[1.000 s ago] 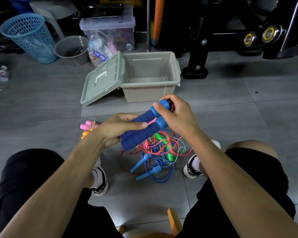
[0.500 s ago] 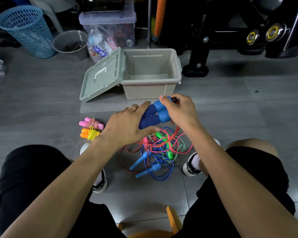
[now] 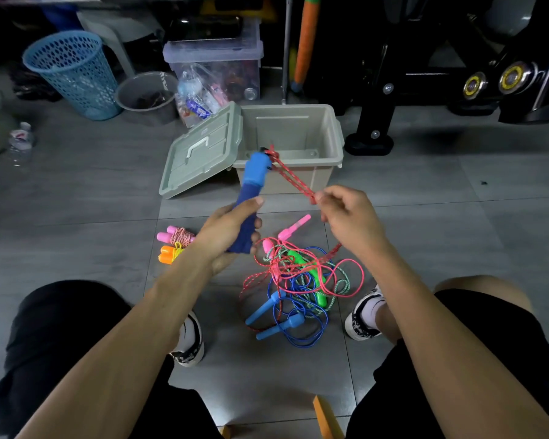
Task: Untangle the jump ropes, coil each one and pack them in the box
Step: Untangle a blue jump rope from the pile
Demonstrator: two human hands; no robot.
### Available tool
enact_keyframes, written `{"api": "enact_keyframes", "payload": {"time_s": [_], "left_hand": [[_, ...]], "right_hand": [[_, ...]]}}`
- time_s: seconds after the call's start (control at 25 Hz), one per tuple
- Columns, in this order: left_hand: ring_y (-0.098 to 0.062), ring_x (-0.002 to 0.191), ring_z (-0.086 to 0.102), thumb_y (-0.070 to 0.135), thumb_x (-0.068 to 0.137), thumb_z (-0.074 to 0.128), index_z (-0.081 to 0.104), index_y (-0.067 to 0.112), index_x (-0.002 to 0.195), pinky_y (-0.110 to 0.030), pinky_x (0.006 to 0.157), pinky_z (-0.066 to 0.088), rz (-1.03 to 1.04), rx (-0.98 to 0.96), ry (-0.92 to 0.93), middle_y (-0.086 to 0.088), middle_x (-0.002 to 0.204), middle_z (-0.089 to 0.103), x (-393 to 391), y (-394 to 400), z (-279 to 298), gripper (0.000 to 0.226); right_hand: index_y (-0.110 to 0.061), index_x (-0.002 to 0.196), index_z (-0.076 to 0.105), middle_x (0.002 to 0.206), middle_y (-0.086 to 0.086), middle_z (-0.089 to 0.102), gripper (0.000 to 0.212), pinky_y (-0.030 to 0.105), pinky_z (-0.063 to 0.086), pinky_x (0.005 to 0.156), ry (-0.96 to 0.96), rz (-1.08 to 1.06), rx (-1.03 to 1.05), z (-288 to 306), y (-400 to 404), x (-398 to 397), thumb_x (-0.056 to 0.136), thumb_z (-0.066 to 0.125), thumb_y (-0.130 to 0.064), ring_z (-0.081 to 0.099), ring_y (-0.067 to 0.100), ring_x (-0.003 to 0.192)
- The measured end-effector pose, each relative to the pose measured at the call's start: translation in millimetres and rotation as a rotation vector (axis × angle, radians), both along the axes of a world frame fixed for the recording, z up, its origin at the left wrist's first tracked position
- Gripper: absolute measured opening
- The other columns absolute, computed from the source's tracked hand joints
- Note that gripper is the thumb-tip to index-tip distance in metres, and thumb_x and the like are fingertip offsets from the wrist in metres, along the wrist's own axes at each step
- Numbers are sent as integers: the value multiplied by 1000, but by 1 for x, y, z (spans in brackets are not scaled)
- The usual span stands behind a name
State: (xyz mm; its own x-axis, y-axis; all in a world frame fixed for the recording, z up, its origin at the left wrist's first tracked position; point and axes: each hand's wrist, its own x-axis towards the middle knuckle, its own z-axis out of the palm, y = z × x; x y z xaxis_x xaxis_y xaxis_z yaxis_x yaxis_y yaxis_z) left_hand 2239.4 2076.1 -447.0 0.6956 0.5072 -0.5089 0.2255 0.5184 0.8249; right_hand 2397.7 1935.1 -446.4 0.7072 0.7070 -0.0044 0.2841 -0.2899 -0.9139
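My left hand point(image 3: 227, 231) grips the blue foam handles point(image 3: 252, 182) upright, in front of the open beige box point(image 3: 336, 139). A red braided rope point(image 3: 293, 180) runs from the handle tops to my right hand point(image 3: 346, 217), which pinches it taut, then drops into the tangle. The tangled pile point(image 3: 298, 280) on the floor holds red, blue and green-white ropes with light blue, green and pink handles. Two coiled ropes lie left of it: one with pink handles point(image 3: 173, 236), one with orange handles point(image 3: 168, 255).
The box's grey-green lid point(image 3: 200, 153) leans open on its left. Behind stand a blue mesh basket point(image 3: 72, 72), a grey bucket point(image 3: 146, 95), a clear storage bin point(image 3: 216, 69) and black gym equipment point(image 3: 425, 74). My shoes and knees flank the pile.
My left hand has taken over the blue handles and turned them upright. My right hand let go of them and pulled the red rope out to the right.
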Motion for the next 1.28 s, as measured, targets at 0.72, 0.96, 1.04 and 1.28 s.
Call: {"api": "enact_keyframes", "payload": {"time_s": [0.72, 0.96, 1.04, 1.28], "left_hand": [[-12, 48, 43, 54, 88, 56, 54, 23, 86, -21, 48, 39, -35, -147, 1, 2, 71, 51, 1, 14, 12, 31], [-18, 42, 55, 77, 87, 20, 56, 13, 73, -23, 48, 44, -431, 715, 501, -7, 56, 62, 9, -13, -4, 75], [-9, 44, 57, 72, 91, 10, 60, 15, 71, -23, 53, 39, -552, 779, 496, 0, 54, 62, 11, -26, -4, 78], [-25, 82, 56, 76, 85, 5, 53, 32, 84, -33, 71, 42, -773, 1112, 330, 0, 82, 62, 1, -37, -3, 65]], "right_hand": [[-26, 71, 47, 65, -8, 49, 25, 42, 48, 64, -485, 700, -361, 25, -11, -43, 96, 46, -26, 52, 18, 64], [-16, 83, 69, 65, -7, 60, 16, 18, 38, 58, -403, 526, -122, 48, -23, -25, 90, 58, -25, 50, 11, 60], [-12, 86, 72, 72, -3, 64, 16, 17, 38, 64, -428, 480, -111, 47, -20, -18, 90, 62, -24, 53, 8, 66], [-17, 73, 76, 62, -3, 63, 25, 28, 39, 57, -378, 379, -281, 45, -18, 5, 73, 81, -42, 51, 8, 58]]}}
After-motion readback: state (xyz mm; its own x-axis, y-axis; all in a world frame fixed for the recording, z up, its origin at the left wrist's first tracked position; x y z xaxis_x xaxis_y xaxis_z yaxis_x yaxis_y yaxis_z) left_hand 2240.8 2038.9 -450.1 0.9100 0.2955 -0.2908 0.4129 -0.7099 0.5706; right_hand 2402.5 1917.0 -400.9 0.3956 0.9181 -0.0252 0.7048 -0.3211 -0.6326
